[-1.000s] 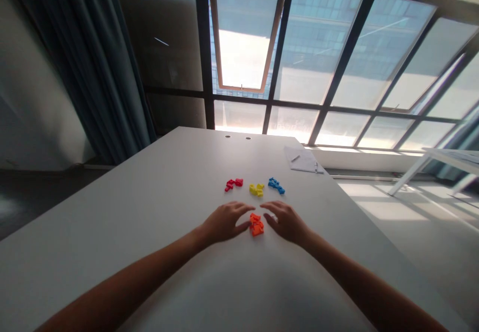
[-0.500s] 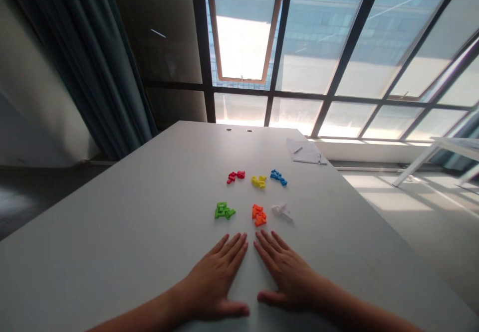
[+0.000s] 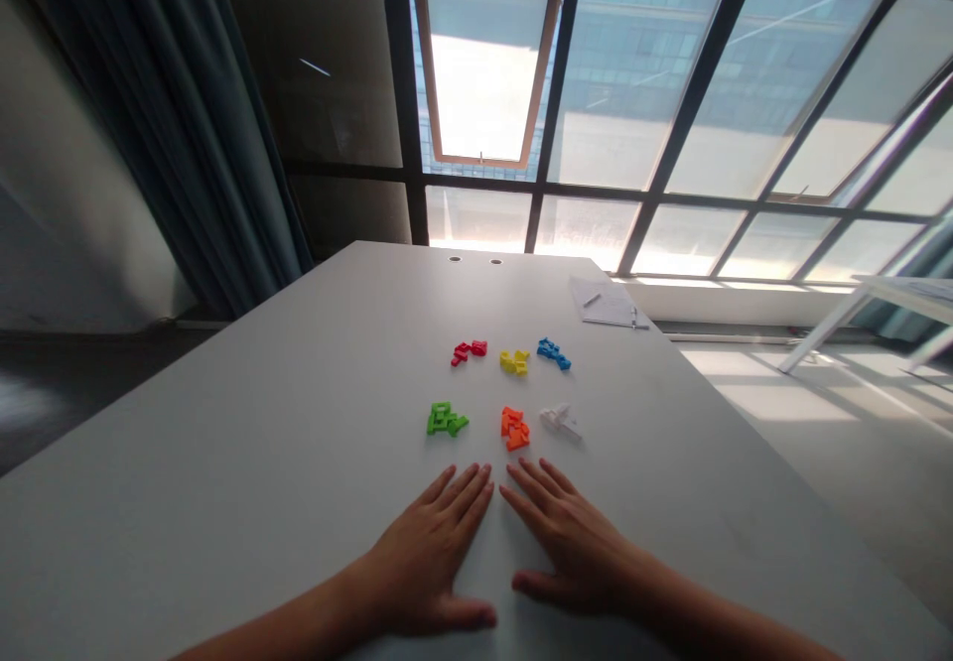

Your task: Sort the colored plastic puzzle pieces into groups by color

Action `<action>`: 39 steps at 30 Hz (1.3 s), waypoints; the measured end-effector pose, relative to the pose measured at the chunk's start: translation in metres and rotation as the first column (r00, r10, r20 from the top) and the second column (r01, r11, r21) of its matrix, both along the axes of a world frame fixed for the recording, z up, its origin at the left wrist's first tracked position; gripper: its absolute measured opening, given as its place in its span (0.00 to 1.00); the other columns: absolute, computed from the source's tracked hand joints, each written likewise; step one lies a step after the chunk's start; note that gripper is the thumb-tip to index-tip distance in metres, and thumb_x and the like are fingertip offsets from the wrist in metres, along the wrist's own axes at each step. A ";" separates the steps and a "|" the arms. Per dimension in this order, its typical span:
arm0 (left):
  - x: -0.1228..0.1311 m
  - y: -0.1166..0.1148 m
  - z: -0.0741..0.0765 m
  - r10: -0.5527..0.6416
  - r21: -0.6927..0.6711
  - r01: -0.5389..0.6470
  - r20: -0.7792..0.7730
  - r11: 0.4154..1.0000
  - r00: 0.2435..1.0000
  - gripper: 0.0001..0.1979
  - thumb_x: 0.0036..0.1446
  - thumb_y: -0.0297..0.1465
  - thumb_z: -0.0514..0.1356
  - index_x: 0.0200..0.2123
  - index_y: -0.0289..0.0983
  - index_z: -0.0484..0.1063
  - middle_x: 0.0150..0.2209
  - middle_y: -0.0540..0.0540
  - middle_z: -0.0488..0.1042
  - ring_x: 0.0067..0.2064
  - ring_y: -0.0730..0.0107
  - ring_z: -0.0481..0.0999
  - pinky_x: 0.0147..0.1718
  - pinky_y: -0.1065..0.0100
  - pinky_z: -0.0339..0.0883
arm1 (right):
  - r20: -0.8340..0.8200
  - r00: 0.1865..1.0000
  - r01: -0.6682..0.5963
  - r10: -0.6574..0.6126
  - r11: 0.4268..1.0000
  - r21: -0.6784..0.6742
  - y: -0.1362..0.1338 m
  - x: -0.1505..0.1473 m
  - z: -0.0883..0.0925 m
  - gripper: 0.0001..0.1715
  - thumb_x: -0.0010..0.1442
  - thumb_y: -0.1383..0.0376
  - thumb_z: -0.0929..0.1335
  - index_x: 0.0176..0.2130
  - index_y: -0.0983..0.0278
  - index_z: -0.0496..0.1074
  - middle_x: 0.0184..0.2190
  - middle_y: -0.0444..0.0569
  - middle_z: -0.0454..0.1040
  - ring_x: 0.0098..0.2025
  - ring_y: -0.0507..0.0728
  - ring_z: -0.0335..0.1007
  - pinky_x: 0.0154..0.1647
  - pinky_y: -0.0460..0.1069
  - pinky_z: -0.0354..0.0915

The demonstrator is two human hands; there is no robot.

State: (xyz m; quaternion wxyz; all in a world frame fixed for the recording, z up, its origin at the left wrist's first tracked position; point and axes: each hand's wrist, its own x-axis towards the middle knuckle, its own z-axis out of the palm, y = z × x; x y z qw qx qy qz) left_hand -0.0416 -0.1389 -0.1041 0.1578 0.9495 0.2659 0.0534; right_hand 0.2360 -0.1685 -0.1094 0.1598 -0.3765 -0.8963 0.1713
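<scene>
My left hand [image 3: 436, 547] lies flat on the white table [image 3: 223, 482], fingers stretched forward and thumb out, holding nothing. Beside it my right hand [image 3: 573, 542] also rests flat and empty, its fingertips just short of a pile of orange plastic pieces [image 3: 515, 429]. Green pieces [image 3: 445, 420] sit ahead of my left fingers. To the right of the orange pile are white pieces [image 3: 561, 422]. A farther row holds red pieces [image 3: 469, 352], yellow pieces [image 3: 514, 362] and blue pieces [image 3: 554, 353]. Their exact kind is too small to make out.
Papers [image 3: 612, 306] with pens on them lie near the table's far right edge. Two round holes pierce the far end. Beyond stand large windows [image 3: 603, 145], a dark curtain [image 3: 171, 125] at left, and another white table [image 3: 908, 289] at right.
My right index finger has shifted slightly to the left, spreading a little from the other fingers. My left hand and the coloured pieces stay where they were.
</scene>
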 end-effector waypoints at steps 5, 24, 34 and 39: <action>-0.009 0.048 0.000 0.199 0.269 -0.235 0.154 0.934 0.968 0.37 0.65 0.54 0.53 0.72 0.46 0.55 0.73 0.44 0.55 0.73 0.49 0.53 0.71 0.47 0.47 | -0.198 0.970 0.201 -0.143 0.928 0.314 0.043 0.037 -0.003 0.39 0.66 0.55 0.68 0.71 0.58 0.56 0.66 0.59 0.65 0.70 0.67 0.57 0.68 0.66 0.58; 0.052 0.231 -0.021 0.541 0.083 -0.575 0.254 0.814 0.802 0.49 0.62 0.62 0.50 0.75 0.38 0.43 0.76 0.32 0.36 0.75 0.39 0.37 0.69 0.35 0.37 | 0.020 0.804 0.559 -0.594 0.767 0.315 0.221 0.054 -0.021 0.57 0.61 0.36 0.65 0.73 0.65 0.50 0.74 0.66 0.47 0.75 0.76 0.37 0.70 0.75 0.34; 0.062 0.242 -0.016 0.341 -0.079 -0.333 0.306 0.940 0.889 0.38 0.65 0.57 0.49 0.69 0.41 0.60 0.64 0.40 0.71 0.63 0.55 0.71 0.64 0.56 0.61 | -0.055 0.912 0.409 -0.407 0.891 0.197 0.242 0.055 -0.021 0.31 0.70 0.47 0.62 0.62 0.61 0.70 0.60 0.58 0.73 0.63 0.65 0.67 0.66 0.60 0.60; 0.057 0.236 -0.014 0.400 -0.123 -0.391 0.479 0.912 0.782 0.33 0.68 0.53 0.49 0.68 0.41 0.62 0.62 0.41 0.72 0.62 0.57 0.72 0.63 0.57 0.64 | -0.273 0.913 0.331 -0.302 0.941 0.066 0.225 0.048 -0.018 0.32 0.70 0.48 0.62 0.67 0.57 0.64 0.57 0.54 0.77 0.57 0.63 0.74 0.60 0.59 0.67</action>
